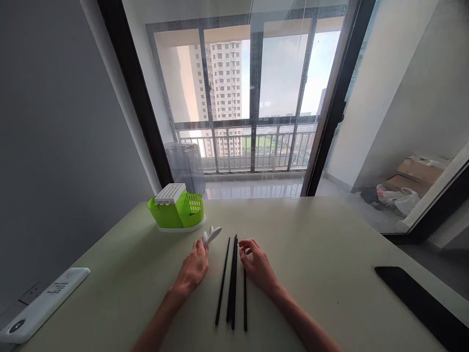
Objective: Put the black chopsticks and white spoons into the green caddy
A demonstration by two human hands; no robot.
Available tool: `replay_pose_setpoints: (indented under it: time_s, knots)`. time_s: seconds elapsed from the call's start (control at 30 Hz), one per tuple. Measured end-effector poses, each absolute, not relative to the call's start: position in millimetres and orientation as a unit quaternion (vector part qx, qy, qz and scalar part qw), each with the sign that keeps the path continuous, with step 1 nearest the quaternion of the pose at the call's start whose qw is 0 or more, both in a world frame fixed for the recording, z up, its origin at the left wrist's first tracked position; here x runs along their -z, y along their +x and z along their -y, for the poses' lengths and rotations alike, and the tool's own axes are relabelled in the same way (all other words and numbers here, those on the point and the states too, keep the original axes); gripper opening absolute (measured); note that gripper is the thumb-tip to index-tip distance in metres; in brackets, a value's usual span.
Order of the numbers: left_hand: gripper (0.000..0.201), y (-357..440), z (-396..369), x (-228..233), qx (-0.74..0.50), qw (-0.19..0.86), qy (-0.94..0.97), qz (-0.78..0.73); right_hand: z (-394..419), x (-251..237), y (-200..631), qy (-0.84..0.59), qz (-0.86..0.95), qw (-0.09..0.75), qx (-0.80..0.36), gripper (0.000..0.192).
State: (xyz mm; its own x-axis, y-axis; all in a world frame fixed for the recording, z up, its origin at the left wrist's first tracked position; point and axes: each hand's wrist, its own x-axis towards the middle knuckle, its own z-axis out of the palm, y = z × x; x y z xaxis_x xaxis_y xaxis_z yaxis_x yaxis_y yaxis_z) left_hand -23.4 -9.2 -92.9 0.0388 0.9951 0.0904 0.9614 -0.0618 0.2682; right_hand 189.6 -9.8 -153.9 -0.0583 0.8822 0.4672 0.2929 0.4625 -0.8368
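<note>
White spoons are gripped in my left hand, their bowls pointing away from me above the table. Several black chopsticks lie lengthwise on the table between my two hands, some close together and one apart on each side. My right hand hovers at their far ends, its fingers curved with a gap between thumb and forefinger. It partly covers the rightmost chopstick, and I see nothing held in it. Beyond my left hand stands a green cutlery holder with a white slotted top and white base.
The pale table reaches to a glass sliding door. A white power strip-like object lies along the left edge, and a flat black object lies at the right. Cardboard boxes and bags sit on the floor beyond the glass.
</note>
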Motion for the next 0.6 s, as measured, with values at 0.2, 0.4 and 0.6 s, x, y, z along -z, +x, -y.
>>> replay_pose_setpoints:
  time_s: [0.2, 0.4, 0.6]
  knots:
    - [0.047, 57, 31, 75, -0.287, 0.304, 0.769, -0.484, 11, 133, 200, -0.351, 0.489, 0.612, -0.513, 0.063]
    - [0.046, 115, 32, 91, -0.276, 0.364, 0.777, -0.433, 8, 126, 220, -0.335, 0.314, 0.661, -0.593, 0.059]
    - [0.047, 136, 20, 109, -0.300, 0.390, 0.767, -0.412, -5, 139, 245, -0.319, 0.224, 0.674, -0.628, 0.048]
